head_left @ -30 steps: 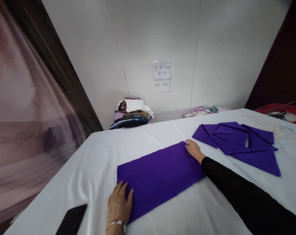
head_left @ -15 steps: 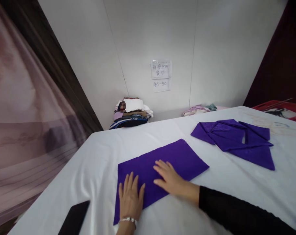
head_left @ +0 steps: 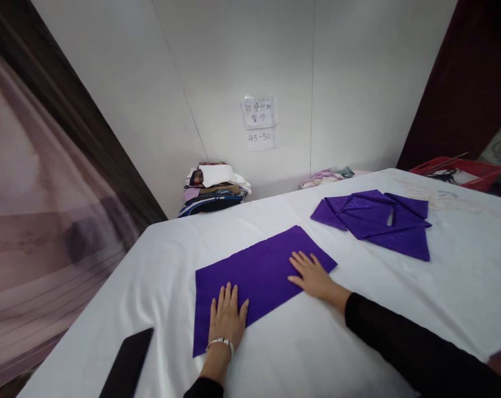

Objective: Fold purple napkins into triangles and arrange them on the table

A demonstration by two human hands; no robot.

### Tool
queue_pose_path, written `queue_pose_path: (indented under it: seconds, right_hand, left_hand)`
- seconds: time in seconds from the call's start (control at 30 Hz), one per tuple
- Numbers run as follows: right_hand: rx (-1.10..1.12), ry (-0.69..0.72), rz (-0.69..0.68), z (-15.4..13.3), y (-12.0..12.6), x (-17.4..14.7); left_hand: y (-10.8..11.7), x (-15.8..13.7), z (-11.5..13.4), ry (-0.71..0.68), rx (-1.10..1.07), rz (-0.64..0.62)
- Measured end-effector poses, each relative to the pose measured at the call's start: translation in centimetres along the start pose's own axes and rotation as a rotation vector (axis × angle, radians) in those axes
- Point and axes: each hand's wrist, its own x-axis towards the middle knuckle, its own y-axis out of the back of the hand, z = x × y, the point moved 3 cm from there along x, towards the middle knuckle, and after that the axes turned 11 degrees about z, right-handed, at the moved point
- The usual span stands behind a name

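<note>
A purple cloth napkin (head_left: 254, 271), folded into a rectangle, lies flat on the white tablecloth (head_left: 275, 354) in front of me. On its near left part rests my left hand (head_left: 227, 320), palm down with fingers stretched out and a bracelet at the wrist. My right hand (head_left: 312, 276) lies flat on the napkin's right part, fingers spread. Neither hand grips anything. Further right, apart from both hands, is a second purple cloth (head_left: 374, 221), folded into an angular shape with a small gap in it.
A dark flat object (head_left: 128, 362) lies at the table's near left. Beyond the far edge are a stack of folded clothes (head_left: 215, 190) and more cloth (head_left: 322, 178). A red basket (head_left: 482, 171) stands at the back right. Handwritten paper signs (head_left: 260, 119) hang on the wall.
My right hand has slid right across the napkin, toward its right end. The left hand stays on the left part. The whole view has shifted a little.
</note>
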Motion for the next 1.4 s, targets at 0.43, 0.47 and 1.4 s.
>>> queue_pose_path:
  seconds: [0.43,0.47,1.4]
  right_hand:
    - [-0.259,-0.074,0.114,8.0,0.0,-1.6]
    - [-0.267,-0.071,0.118,8.0,-0.1,-1.6]
    - [-0.255,-0.013,0.072,5.7,0.8,0.4]
  left_hand:
    - [1.7,1.2,5.0,0.000,-0.175,-0.027]
    - [1.6,1.6,6.8,-0.054,-0.215,-0.028]
    - [-0.3,5.7,-2.3,0.150,-0.085,0.053]
